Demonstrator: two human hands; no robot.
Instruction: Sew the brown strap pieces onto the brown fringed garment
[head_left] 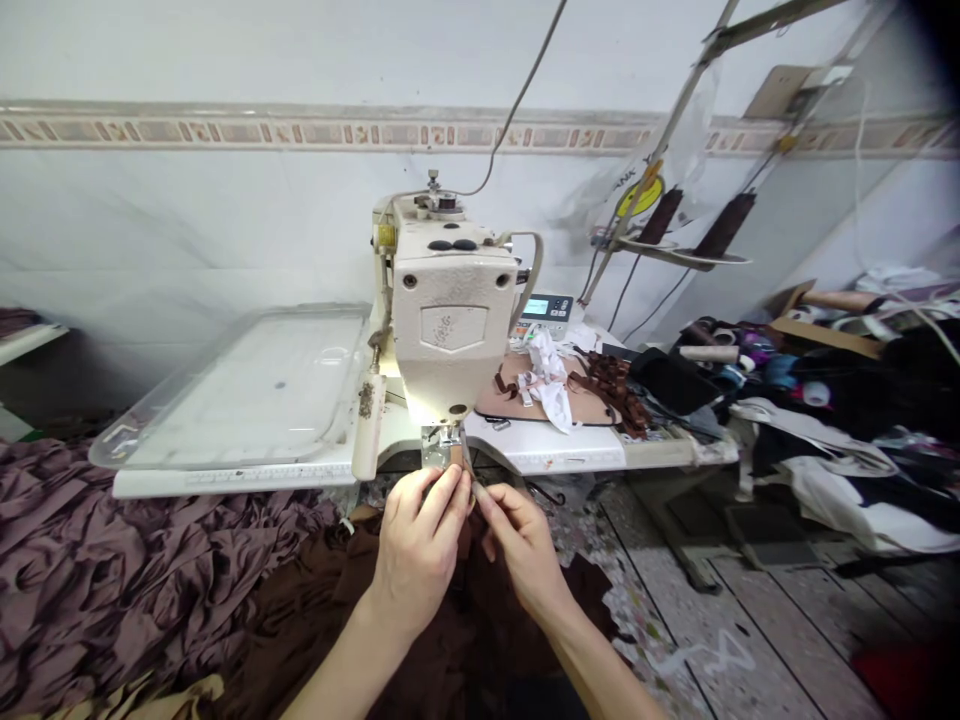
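A cream sewing machine (pixel 454 310) stands over the front edge of its white table, its lamp lit. A narrow brown fabric strip (pixel 456 455) runs from under the presser foot (pixel 450 434) towards me. Just in front of the needle area, my left hand (pixel 420 535) is closed, its fingertips pressing on the strip. My right hand (pixel 525 545) pinches the strip's right side, thumb and index finger together. Between and below the hands hangs dark brown fabric (pixel 480 610). The fingers partly cover the strip, and the needle point cannot be made out.
Left of the machine lies a transparent plastic lid (pixel 247 390). Brown strips (pixel 611 385) and a white cloth scrap (pixel 547 380) lie right, near a control panel (pixel 546 308). Mauve fabric (pixel 142 580) is heaped lower left. Dark thread cones (pixel 724 225) and cluttered spools (pixel 817 393) stand right.
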